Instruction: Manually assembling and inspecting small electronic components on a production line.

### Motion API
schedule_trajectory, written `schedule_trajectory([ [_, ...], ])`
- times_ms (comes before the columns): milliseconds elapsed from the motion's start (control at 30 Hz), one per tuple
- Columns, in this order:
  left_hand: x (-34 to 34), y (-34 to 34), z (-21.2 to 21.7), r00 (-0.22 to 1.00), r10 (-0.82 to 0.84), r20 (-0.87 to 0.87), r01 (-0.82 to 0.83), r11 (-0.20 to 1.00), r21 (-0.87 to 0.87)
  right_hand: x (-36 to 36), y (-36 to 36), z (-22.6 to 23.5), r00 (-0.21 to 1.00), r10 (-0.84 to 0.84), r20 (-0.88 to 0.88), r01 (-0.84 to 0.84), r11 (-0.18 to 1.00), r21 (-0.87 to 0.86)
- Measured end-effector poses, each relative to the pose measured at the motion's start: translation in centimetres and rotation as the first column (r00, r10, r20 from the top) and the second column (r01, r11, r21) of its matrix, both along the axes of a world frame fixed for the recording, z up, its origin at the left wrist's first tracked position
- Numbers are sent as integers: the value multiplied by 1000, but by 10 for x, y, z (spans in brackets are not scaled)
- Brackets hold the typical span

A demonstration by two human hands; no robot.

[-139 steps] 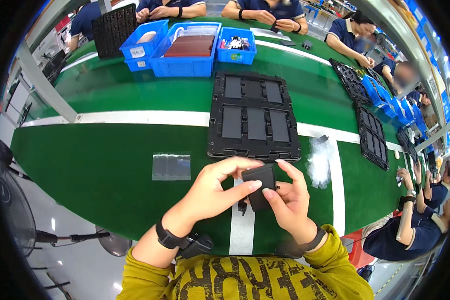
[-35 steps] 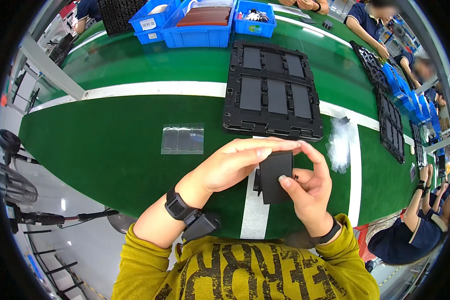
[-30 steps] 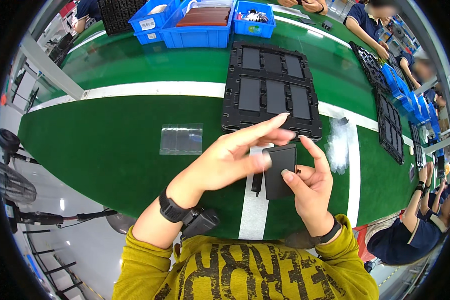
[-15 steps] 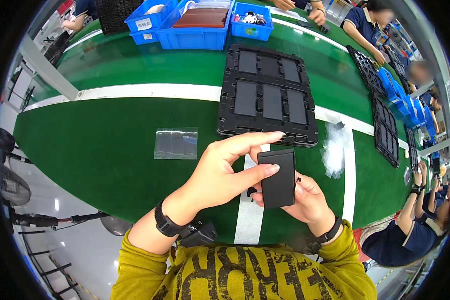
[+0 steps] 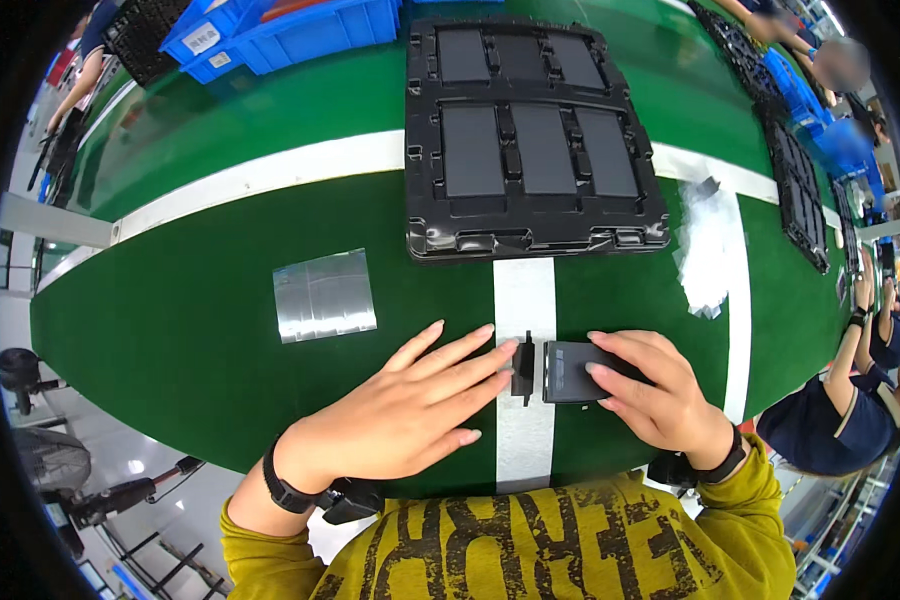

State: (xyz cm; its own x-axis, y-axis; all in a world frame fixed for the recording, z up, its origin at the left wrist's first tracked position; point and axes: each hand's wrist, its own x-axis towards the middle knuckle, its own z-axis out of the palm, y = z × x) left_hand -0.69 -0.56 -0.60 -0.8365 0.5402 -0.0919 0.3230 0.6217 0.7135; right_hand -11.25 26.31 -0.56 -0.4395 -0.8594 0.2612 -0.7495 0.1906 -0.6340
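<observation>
Right hand rests fingers-down on the dark rectangular module, pinning it flat against the green table; the fingers curl over its right half and near edge, and the left half stays exposed. Half a second earlier this module was lifted above the table, held upright between both hands; it now lies flat on the surface, straddling the right edge of the white stripe. Left hand is spread open with fingers extended, gripping nothing; its fingertips touch a small black connector piece that stands just beside the module's left end, separated from it by a narrow gap. Earlier the left hand cupped the module from above; it has since come down to table level beside it. Beyond the hands, the black moulded tray sits on the table with grey rectangular inserts in its compartments, its near rim well apart from the module. A clear plastic film sheet lies to the left of the tray, and a crumpled transparent film lies to the right of the stripe. Blue bins stand at the far side of the table.
</observation>
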Motion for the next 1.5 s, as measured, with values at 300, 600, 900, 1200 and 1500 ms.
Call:
schedule_trajectory([
  [300,0,-1,3,998,-54,29,56,995,-83,4,-4,-7,964,75,-256,-27,983,184],
  [600,1,1,3,996,-69,57,76,989,-125,7,-5,-6,964,80,-253,-20,972,233],
  [900,-2,-1,4,996,-68,60,75,988,-134,3,-8,-5,962,85,-261,-19,969,247],
  [1200,0,1,2,996,-72,60,79,989,-127,5,-5,-6,962,87,-259,-19,967,253],
  [1500,-1,1,3,995,-74,67,82,989,-126,5,-6,-7,962,82,-262,-16,969,245],
])
